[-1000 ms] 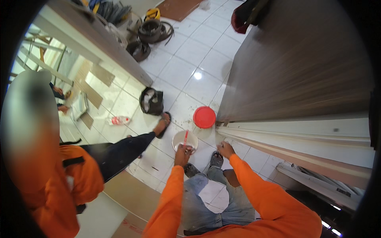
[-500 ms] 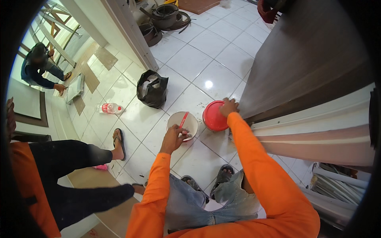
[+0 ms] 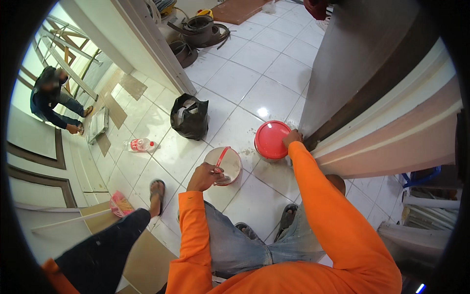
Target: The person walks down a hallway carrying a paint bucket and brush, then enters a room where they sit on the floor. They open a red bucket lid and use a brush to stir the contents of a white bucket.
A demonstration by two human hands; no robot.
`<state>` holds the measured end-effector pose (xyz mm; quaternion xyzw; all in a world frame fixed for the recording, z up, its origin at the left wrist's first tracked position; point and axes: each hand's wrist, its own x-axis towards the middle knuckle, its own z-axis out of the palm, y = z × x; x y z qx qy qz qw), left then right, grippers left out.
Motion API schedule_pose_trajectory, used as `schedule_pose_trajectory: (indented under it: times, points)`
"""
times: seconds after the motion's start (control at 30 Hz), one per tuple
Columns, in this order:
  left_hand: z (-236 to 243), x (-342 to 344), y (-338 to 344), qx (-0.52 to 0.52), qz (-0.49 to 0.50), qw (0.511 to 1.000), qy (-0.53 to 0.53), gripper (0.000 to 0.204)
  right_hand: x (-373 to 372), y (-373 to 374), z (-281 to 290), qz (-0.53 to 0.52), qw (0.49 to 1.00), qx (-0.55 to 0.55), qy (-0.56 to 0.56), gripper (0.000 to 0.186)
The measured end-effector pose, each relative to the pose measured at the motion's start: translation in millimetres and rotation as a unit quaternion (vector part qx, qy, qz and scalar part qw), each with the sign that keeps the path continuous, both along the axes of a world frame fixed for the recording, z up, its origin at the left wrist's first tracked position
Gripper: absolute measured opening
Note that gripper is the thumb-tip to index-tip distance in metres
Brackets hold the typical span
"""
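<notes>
Left hand (image 3: 203, 177): clenched, at the near-left rim of the white bucket (image 3: 236, 160), grasping the lower end of a red strip (image 3: 223, 156). Strip slanted across the bucket's mouth to the far rim.

Right hand (image 3: 292, 138): arm stretched forward, fingers at the right edge of the red lid (image 3: 271, 139), atop a tub just beyond and right of the white bucket. Touching at least; gripping or merely resting, impossible to make out.

Between bucket and tub: only a narrow strip of tile. To the right of the tub, tight quarters: dark panel (image 3: 350, 59) just beside the right hand, pale moulding (image 3: 377, 130) running along its near side.

Ahead: broad run of white tile (image 3: 240, 76) between black bag (image 3: 190, 120) and dark panel. Far limit at the dark coils (image 3: 198, 32).

Left side: bag close to the foot of the doorpost (image 3: 154, 44); clear bottle (image 3: 139, 145) on its side farther left. Co-worker's sandalled foot (image 3: 157, 193) well apart from the bucket, hemming the near-left tile. Second co-worker (image 3: 49, 93) crouched at far upper left, well beyond reach.
</notes>
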<state>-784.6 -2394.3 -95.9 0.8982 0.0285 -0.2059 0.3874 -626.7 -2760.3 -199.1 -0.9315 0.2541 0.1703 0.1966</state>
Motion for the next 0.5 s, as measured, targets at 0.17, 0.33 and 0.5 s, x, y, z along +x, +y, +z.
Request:
schedule_pose_trajectory:
  times: [0.17,0.33,0.5]
  points:
    - [-1.4,-11.3,21.1,-0.055,0.08,0.994,-0.041,0.022,-17.0,20.8,5.0,-0.003,0.999,-0.021,-0.032,0.06]
    - [12.0,-6.0,21.1,-0.108,0.215,0.97,-0.036,0.024,-19.6,12.7,2.6,-0.016,0.999,-0.007,-0.03,0.063]
    - [5.8,1.4,25.4,-0.144,0.236,0.955,-0.103,0.031,-28.1,10.8,-12.0,0.009,1.0,0.002,-0.006,0.067]
